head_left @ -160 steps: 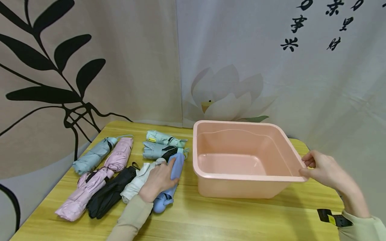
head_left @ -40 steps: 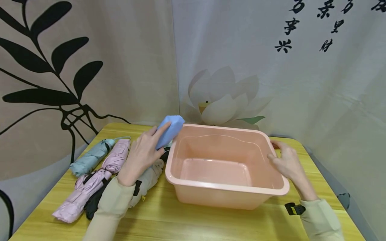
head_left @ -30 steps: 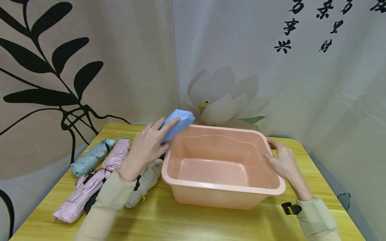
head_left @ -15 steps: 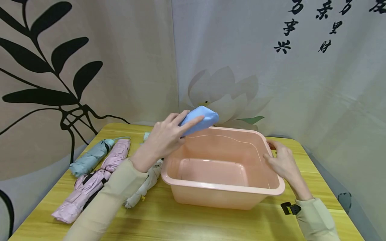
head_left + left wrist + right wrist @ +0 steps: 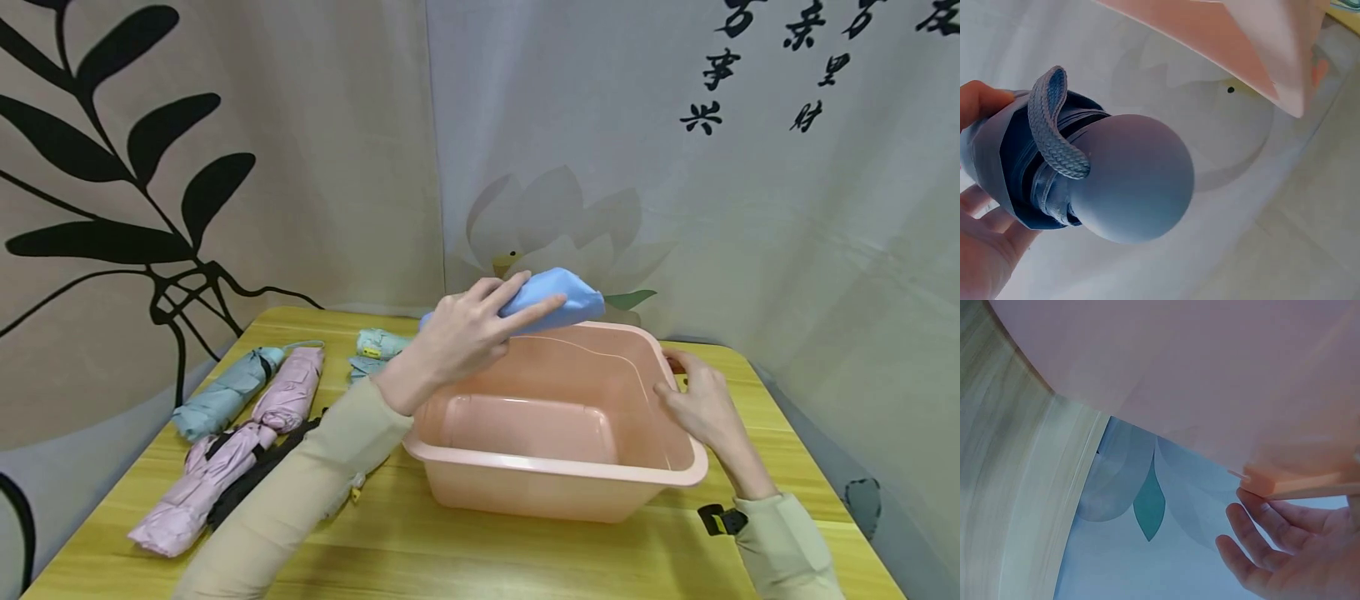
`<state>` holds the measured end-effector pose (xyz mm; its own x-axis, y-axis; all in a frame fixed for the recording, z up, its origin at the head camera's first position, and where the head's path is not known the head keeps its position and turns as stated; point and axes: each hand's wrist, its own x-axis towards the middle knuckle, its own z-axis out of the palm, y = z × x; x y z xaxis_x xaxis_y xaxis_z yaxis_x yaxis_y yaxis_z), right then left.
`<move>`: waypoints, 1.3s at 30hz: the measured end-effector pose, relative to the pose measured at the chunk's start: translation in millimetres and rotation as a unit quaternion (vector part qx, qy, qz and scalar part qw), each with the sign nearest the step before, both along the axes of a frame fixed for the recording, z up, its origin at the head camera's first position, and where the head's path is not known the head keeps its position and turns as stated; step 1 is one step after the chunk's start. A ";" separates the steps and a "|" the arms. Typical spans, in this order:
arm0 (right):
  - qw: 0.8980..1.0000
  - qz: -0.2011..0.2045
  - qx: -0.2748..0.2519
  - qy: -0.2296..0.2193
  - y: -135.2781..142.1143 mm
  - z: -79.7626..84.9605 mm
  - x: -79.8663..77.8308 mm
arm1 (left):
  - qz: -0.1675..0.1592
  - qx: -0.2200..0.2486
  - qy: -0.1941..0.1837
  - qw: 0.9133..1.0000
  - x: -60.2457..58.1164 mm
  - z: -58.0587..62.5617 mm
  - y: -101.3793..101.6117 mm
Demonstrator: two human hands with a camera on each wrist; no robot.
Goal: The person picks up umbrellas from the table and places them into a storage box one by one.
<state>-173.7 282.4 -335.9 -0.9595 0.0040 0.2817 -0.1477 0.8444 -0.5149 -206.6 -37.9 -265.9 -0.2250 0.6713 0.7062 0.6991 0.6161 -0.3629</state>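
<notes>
A folded blue umbrella (image 5: 562,298) is held in my left hand (image 5: 468,329), above the back left part of a pink plastic basin (image 5: 555,464). In the left wrist view the umbrella's round handle end (image 5: 1138,178) and braided wrist loop (image 5: 1054,122) face the camera, and fingers and thumb wrap its fabric. My right hand (image 5: 705,400) grips the basin's right rim, thumb on the inner side. The right wrist view shows its fingers (image 5: 1250,537) under the rim, against the outer wall. The visible basin floor holds nothing.
On the table's left lie more folded umbrellas: a light blue one (image 5: 232,392), two pink ones (image 5: 292,387), a black one (image 5: 258,475), and mint ones (image 5: 381,342) partly behind my left arm. A printed curtain (image 5: 337,167) hangs behind the wooden table (image 5: 487,558).
My left hand took the blue umbrella off the table, lifted it and carried it right over the basin. The basin and right hand shifted left earlier, then stayed nearly still.
</notes>
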 end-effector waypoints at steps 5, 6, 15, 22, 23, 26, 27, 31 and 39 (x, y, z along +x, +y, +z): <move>1.000 -0.001 -0.002 0.002 -0.1 -0.4 0.1 | 0.002 -0.024 0.011 1.000 -2.0 -1.2 11.1; 1.000 -0.002 -0.001 0.003 0.0 -0.7 0.0 | 0.004 -0.030 0.012 0.999 -2.1 -1.3 13.3; 1.000 -0.002 0.004 0.006 0.9 -0.7 0.7 | 0.014 -0.073 -0.011 0.997 -5.4 -0.7 29.3; 1.000 -0.006 0.007 -0.004 0.9 0.0 1.2 | -0.005 -0.100 -0.022 0.995 -12.2 0.8 43.4; 1.000 -0.007 0.006 -0.005 0.8 -0.3 1.4 | -0.007 -0.105 -0.020 0.994 -13.4 0.4 45.8; 1.000 -0.005 0.007 -0.003 0.5 -0.7 1.5 | -0.018 -0.124 -0.011 0.992 -17.7 -2.1 52.8; 1.000 -0.005 0.007 -0.003 0.5 -1.0 1.6 | -0.021 -0.131 -0.007 0.991 -19.0 -3.3 54.9; 1.000 -0.001 0.007 0.001 0.4 -1.7 1.7 | -0.030 -0.155 0.000 0.987 -23.1 -8.4 61.9; 1.000 -0.003 0.007 0.003 1.0 -2.6 2.1 | -0.034 -0.201 0.010 0.979 -29.8 -19.5 72.5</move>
<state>-171.6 283.4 -338.5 -0.9576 0.0056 0.2881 -0.1462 0.8522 -0.5024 -236.4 34.6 -285.4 -0.1579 0.9088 0.3863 0.7237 0.3726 -0.5809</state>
